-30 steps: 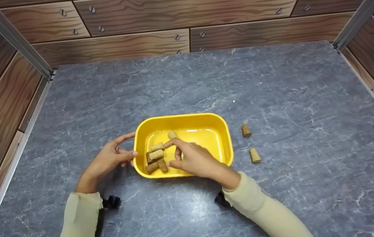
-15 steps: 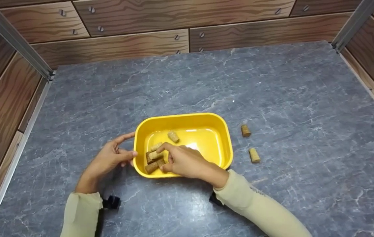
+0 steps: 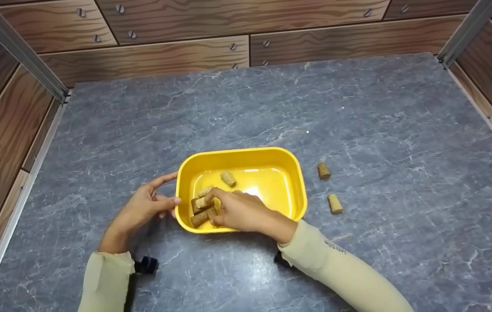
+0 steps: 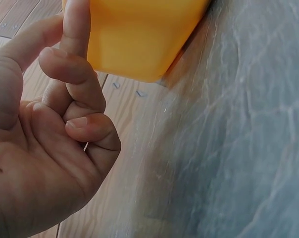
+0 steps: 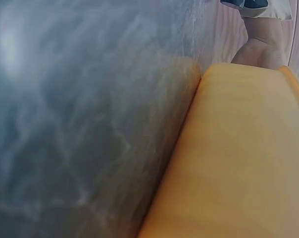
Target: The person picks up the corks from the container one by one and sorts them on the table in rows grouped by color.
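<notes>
A yellow tub (image 3: 276,182) stands on the table with several corks heaped at its left end. My left hand (image 3: 141,206) holds the tub's left side, thumb tip at the rim and fingers against the outer wall. Fingers of this hand also show in the left wrist view, some of them folded. My right hand (image 3: 246,210) reaches into the tub. Its index fingertip touches a pale cork (image 3: 201,203), while the thumb lies beside a brown cork (image 3: 212,212). Finger and thumb stand apart. A further pale cork (image 3: 228,178) lies alone near the back wall.
Right of the tub, a brown cork (image 3: 323,171) and a pale cork (image 3: 334,203) lie on the grey marbled table (image 3: 380,130). Wood-patterned panels (image 3: 150,56) border the table at the back and sides. The tub's outer wall (image 5: 238,158) fills much of the right wrist view.
My right hand has moved left and slightly down, onto the corks at the tub's left end. The lone pale cork came into fuller view. My left hand and the tub stay put.
</notes>
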